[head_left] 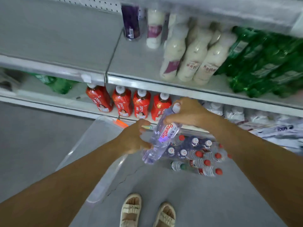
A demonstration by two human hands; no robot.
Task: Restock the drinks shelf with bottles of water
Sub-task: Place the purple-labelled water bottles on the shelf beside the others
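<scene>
Bottle (161, 134): tilted, cap up-right toward shelf (188, 91), base down-left.
Right hand (191, 112): grip clamped round neck.
Left hand (133, 139): fingers curled at base.

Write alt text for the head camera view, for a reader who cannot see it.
Both hands hold one clear water bottle tilted before store shelves: the right hand grips near its white cap, the left hand its lower body. Below stand more water bottles on the grey floor; red-labelled bottles line the shelf behind.
</scene>
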